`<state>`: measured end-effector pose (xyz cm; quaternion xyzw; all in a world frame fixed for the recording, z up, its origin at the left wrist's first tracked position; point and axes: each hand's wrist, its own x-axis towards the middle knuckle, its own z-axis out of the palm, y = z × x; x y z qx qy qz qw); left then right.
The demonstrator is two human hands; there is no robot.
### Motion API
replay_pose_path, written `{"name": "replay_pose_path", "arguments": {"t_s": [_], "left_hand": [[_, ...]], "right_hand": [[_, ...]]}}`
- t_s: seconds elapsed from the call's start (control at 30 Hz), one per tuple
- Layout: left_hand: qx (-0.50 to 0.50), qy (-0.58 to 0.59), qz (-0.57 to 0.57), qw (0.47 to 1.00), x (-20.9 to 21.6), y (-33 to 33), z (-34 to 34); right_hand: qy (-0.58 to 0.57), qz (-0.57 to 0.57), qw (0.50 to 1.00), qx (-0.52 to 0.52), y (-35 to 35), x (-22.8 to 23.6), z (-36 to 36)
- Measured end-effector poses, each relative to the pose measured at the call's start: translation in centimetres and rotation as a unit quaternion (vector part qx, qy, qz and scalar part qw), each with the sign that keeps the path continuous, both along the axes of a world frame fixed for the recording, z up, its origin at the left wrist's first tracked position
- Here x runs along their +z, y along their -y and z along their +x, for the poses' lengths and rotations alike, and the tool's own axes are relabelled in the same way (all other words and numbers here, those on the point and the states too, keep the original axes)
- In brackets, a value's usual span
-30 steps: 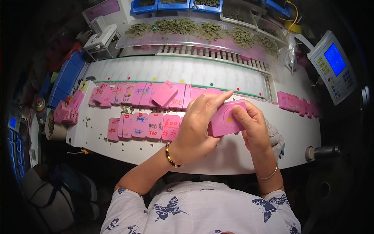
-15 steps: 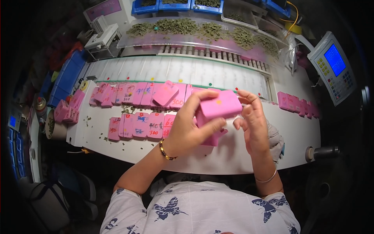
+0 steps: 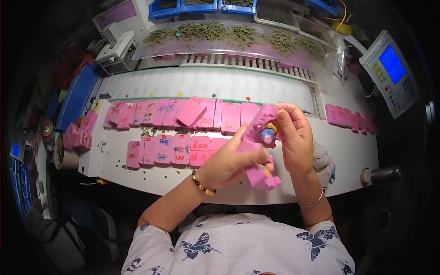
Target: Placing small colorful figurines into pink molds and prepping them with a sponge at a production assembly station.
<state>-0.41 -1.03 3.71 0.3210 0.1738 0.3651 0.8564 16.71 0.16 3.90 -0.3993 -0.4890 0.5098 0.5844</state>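
Above the front of the white table, my left hand [image 3: 227, 160] grips a pink mold in two parts. The upper mold half [image 3: 257, 130] is turned so its notched inner side shows, with a small blue and yellow figure [image 3: 268, 133] in its hollow. My right hand [image 3: 295, 142] pinches the top edge of that half between thumb and fingers. Beneath my left fingers hangs the lower mold half [image 3: 262, 179], tilted, with a bit of yellow in it. My left fingers partly hide the place between the halves.
Two rows of pink molds [image 3: 182, 149] lie left of my hands, and more pink molds [image 3: 350, 120] stand at right. Behind runs a white conveyor belt [image 3: 192, 82] with coloured dots. Dry green pieces [image 3: 201, 31] fill a clear tray. A control panel [image 3: 392, 71] rises at right.
The pink block, closed before, is parted, and its inside with the figure now shows. My right hand has closed on its upper edge. The belt's coloured dots have shifted left.
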Motion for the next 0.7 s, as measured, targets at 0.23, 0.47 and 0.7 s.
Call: {"name": "replay_pose_path", "arguments": {"t_s": [0.23,0.47,0.7], "left_hand": [[0.047,-0.156,0.244,0.956,-0.6,0.1,0.6],[0.145,-0.253,0.259,0.921,-0.5,0.8,1.0],[0.171,-0.256,0.306,0.901,-0.3,0.4,1.3]], "right_hand": [[-0.147,-0.087,0.985,0.004,-0.7,0.0,0.1],[-0.233,-0.193,0.953,-0.031,-0.9,0.0,0.3],[-0.264,-0.219,0.939,-0.018,-0.8,0.3,-0.2]]}}
